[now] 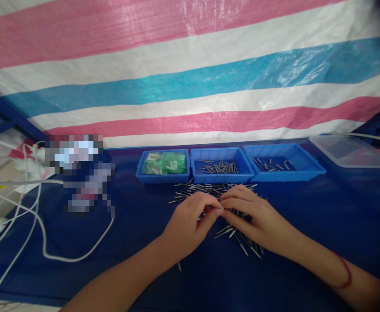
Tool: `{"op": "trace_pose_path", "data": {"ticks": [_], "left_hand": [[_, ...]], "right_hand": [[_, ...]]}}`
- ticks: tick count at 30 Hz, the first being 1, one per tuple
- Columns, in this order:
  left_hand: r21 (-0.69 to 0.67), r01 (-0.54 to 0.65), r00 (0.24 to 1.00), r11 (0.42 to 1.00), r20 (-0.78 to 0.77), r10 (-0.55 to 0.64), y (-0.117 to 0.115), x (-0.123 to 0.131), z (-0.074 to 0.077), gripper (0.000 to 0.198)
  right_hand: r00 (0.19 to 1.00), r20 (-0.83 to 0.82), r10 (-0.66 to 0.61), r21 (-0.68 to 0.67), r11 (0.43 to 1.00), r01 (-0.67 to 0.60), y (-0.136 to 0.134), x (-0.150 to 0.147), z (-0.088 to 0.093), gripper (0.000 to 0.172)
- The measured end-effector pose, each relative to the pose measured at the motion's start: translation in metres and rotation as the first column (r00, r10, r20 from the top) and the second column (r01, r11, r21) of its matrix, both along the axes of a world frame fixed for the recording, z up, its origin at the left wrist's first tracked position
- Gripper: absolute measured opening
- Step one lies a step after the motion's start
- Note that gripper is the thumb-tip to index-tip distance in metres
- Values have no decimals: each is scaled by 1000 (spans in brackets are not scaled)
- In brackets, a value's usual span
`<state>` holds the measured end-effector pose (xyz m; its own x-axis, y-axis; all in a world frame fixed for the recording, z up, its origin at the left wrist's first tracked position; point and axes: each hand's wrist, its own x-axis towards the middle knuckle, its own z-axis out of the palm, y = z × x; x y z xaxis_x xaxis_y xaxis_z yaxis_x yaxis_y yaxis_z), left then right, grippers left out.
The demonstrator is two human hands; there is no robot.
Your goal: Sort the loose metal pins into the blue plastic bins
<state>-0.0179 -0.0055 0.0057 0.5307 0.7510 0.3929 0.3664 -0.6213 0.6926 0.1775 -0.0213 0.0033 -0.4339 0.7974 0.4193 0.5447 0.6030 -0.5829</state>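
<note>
A heap of thin metal pins (209, 190) lies on the dark blue table (323, 216), just in front of three blue bins. My left hand (190, 227) and my right hand (253, 216) meet over the heap, fingertips pinched together and touching at the middle. Both hands are closed; something small sits between the fingertips, too small to name. More pins spread out under and below my right hand. A red cord circles my right wrist.
The left blue bin (162, 166) holds green packets, the middle bin (221, 164) and the right bin (283, 162) hold loose pins. A clear plastic tray (351, 151) sits at the far right. White cables (43, 242) loop across the left. A striped tarp hangs behind.
</note>
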Motion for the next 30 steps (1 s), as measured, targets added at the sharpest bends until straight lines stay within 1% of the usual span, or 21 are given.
{"op": "trace_pose_path", "data": {"ticks": [3,5,8,10,14,19,22,25,28,30], "left_hand": [[-77,-79,997,994,-3,79,1,0,1,11],[-118,-99,995,988,-9,99,1,1,1,12],[-175,-71,998,982,-9,70,0,3,0,12],[-199,-27,1000,980,-4,27,-2,4,-2,12],[-212,59,998,976,-4,-61,-4,6,-2,17],[-195,84,996,977,20,-82,-3,6,-2,18],[-219,51,999,974,8,-51,-3,6,-3,17],[-224,-16,1000,974,4,17,-2,5,-5,19],[-174,-55,998,983,22,60,-1,4,-5,16],[-120,-49,998,992,18,52,1,1,-2,15]], "right_hand": [[994,-101,-47,-58,997,42,2,4,-1,12],[977,-191,-91,-100,992,73,2,5,0,10],[926,-349,-146,-173,981,90,-1,3,0,5],[901,-402,-162,-215,973,79,-3,1,0,5],[912,-391,-124,-226,973,36,-6,-1,1,7],[930,-353,-102,-206,978,29,-6,-1,6,5],[936,-336,-104,-180,983,44,-6,-1,8,8],[944,-323,-67,-123,992,29,-7,-1,10,5],[960,-277,-34,-66,998,16,-7,1,10,8],[976,-215,-22,-40,999,14,-5,2,10,9]]}}
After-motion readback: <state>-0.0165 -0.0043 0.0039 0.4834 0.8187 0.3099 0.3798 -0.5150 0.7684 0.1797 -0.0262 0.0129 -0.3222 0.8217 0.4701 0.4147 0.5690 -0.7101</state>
